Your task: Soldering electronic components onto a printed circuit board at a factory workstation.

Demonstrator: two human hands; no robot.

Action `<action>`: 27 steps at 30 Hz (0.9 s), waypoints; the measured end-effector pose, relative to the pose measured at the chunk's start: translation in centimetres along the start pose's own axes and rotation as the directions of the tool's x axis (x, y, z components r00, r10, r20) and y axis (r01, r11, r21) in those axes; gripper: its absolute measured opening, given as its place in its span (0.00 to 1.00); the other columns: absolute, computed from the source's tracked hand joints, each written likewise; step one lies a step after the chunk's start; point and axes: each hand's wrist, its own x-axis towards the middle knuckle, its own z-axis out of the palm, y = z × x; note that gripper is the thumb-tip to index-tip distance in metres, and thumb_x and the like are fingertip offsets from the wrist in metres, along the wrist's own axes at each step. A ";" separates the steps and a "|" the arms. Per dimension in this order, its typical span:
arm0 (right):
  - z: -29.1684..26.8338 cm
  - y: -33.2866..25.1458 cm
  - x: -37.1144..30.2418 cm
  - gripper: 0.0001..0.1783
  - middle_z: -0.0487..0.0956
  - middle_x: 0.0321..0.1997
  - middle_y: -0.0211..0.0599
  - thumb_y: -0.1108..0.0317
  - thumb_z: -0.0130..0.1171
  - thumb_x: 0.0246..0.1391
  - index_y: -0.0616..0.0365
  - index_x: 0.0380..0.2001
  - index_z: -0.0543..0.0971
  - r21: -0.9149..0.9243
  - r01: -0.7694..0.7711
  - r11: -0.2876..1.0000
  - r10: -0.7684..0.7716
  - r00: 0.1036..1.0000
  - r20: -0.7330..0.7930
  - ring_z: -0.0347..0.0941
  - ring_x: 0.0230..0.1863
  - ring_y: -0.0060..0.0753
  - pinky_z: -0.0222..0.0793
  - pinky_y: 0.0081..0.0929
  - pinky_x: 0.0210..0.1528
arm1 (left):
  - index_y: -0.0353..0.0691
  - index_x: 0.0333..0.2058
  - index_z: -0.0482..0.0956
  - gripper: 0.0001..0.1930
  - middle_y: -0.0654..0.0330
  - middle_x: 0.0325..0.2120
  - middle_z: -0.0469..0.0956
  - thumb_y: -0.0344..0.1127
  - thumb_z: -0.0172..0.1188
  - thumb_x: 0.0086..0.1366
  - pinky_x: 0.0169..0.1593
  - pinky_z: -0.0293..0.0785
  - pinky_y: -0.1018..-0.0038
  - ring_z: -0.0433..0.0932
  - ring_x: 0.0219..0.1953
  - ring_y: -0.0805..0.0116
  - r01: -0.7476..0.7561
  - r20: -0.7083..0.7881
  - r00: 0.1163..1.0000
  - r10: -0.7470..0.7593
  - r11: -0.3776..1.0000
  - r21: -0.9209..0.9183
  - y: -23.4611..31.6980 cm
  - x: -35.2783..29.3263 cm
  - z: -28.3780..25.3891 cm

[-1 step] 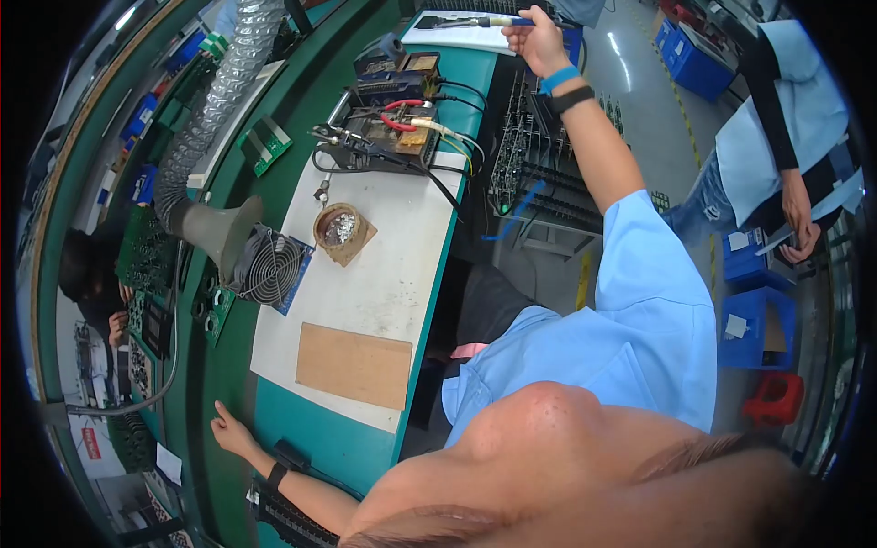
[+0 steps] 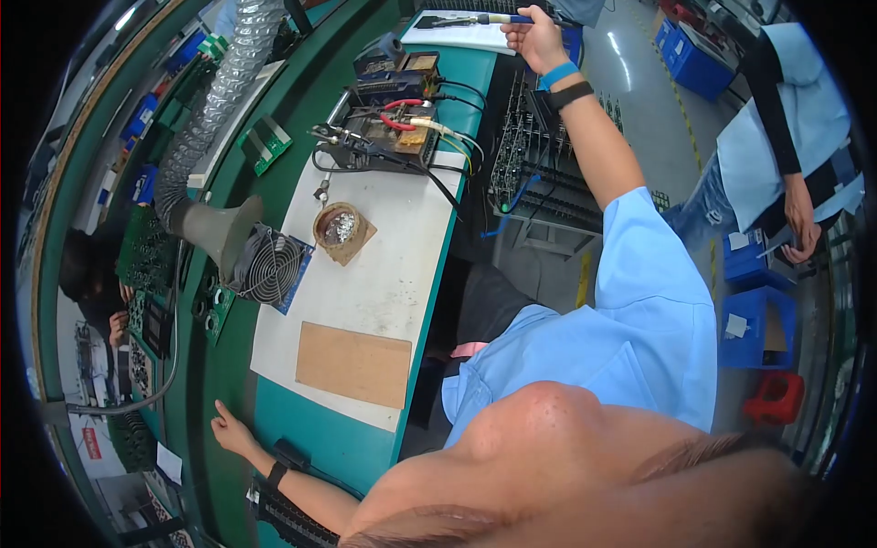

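Near left, we have the left hand (image 2: 236, 437) over the long green ledge (image 2: 206, 484); grip is empty, index finger out, others loosely curled; can't tell whether it touches. Just beyond, we note a flat brown rectangular board (image 2: 354, 365) on the long white sheet (image 2: 393, 283) covering the teal desk (image 2: 306, 416). Farther, a round wire-guarded fan (image 2: 274, 268) at the sheet's left edge, then a round brown bowl (image 2: 340, 226) of silvery bits. Past that, dark boxy units (image 2: 384, 128) with cables. Far right, we see the right hand (image 2: 539, 44), grip clamped on a slim blue-handled brush-like tool (image 2: 475, 19), dark end leftward over white paper (image 2: 457, 38).
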 end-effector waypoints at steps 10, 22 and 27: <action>7.2 3.3 -19.1 0.18 0.83 0.31 0.48 0.61 0.46 0.71 0.65 0.49 0.77 0.008 0.006 1.000 -0.009 0.918 0.396 0.78 0.27 0.28 0.75 0.23 0.30 | 0.37 0.19 0.54 0.37 0.56 0.15 0.55 0.62 0.60 0.69 0.28 0.59 0.58 0.53 0.22 0.60 -0.005 -0.014 1.000 0.005 1.000 0.029 -0.6 -0.1 0.1; 10.0 13.7 -28.0 0.18 0.82 0.35 0.48 0.63 0.45 0.70 0.70 0.42 0.78 0.024 -0.150 0.988 0.124 0.885 0.449 0.81 0.34 0.32 0.74 0.24 0.33 | 0.39 0.19 0.55 0.36 0.60 0.15 0.55 0.62 0.61 0.68 0.28 0.58 0.63 0.54 0.22 0.65 0.040 0.015 0.999 -0.040 0.999 -0.014 -0.3 -0.5 0.0; 9.2 15.1 -28.6 0.18 0.84 0.32 0.45 0.63 0.47 0.71 0.68 0.41 0.79 -0.050 -0.115 0.992 0.125 0.877 0.464 0.77 0.29 0.24 0.74 0.21 0.33 | 0.40 0.19 0.53 0.36 0.62 0.16 0.53 0.61 0.62 0.68 0.28 0.57 0.64 0.52 0.22 0.67 0.027 -0.008 1.000 -0.027 0.999 -0.019 0.5 -0.3 -0.1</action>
